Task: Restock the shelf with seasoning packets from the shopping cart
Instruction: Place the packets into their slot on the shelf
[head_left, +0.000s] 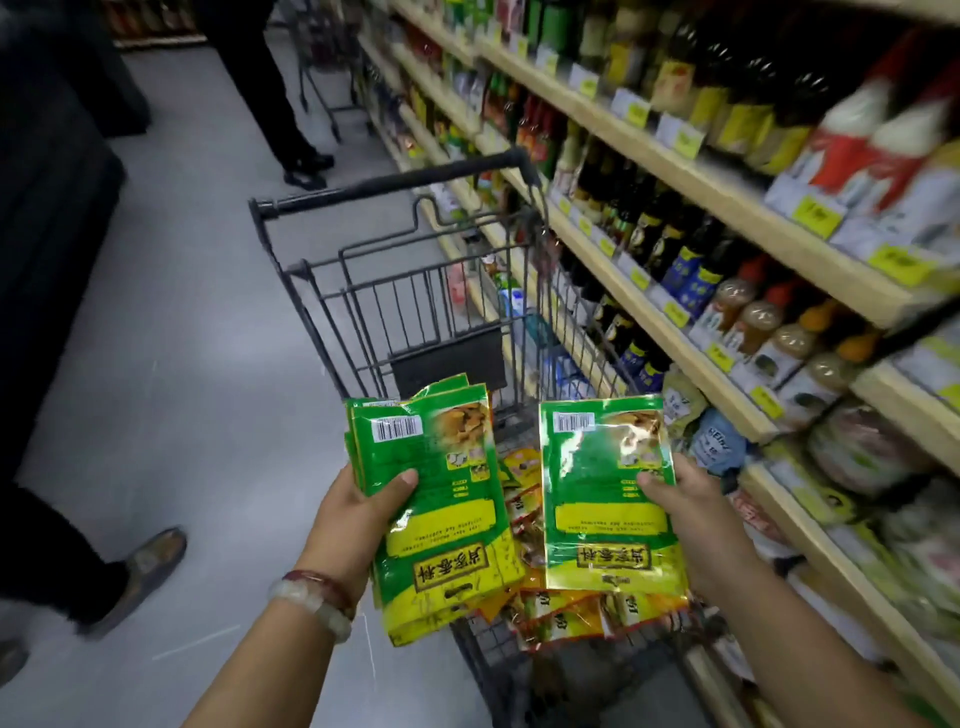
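Green packets (441, 499) — thumbs clamped on

The shopping cart (415, 291) is standing in the aisle, with the shelf (691, 332) lying along its right. Above the cart's near end, the left hand (358, 519) is holding a stack of packets (441, 509) and the right hand (691, 509) a single packet (608, 493); more packets (561, 613) are lying inside the cart.

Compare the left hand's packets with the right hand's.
The left hand grips a fanned stack of green packets; the right hand pinches what looks like a single packet. The left stack tilts; the right one sits squarer and shows more glare. Both share one green-and-yellow design, held upside down.
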